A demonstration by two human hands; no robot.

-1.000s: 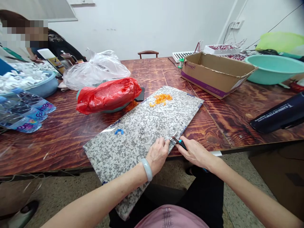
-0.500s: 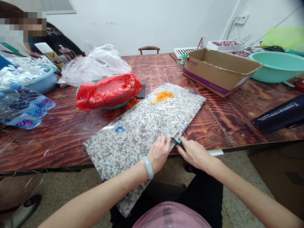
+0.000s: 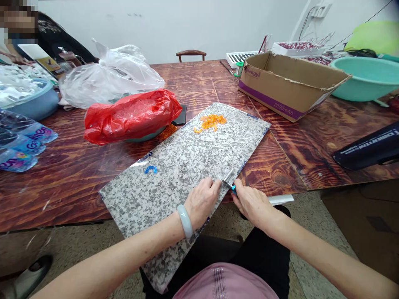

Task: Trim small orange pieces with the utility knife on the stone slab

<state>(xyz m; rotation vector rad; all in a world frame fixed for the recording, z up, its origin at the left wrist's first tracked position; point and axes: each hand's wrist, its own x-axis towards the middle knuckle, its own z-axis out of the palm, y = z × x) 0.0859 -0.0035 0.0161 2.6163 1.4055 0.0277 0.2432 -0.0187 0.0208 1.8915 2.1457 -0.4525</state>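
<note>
My right hand (image 3: 253, 206) is closed round the blue-and-black handle of a small knife (image 3: 230, 185). Its thin metal blade points left, towards the fingertips of my left hand (image 3: 204, 198). That left hand is closed and rests on the speckled grey stone-look board (image 3: 168, 182). A thin, pale, narrow strip (image 3: 229, 174) sticks out beyond its fingertips, crossing by the blade; the part inside the fingers is hidden. Orange curved pieces (image 3: 212, 122) lie in a small pile at the far end of the board. Blue pieces (image 3: 151, 169) are near its left edge.
A red plastic bag (image 3: 131, 114) covers a bowl left of the board, with a phone (image 3: 180, 115) beside it. Behind are a white plastic bag (image 3: 112, 77) and bottles (image 3: 28, 139). To the right stand a cardboard box (image 3: 289, 83) and a dark umbrella-like case (image 3: 368, 149).
The view has shifted slightly. The knife blade now lies flatter by my left fingertips, and more of the pale strip shows. Both hands keep their holds.
</note>
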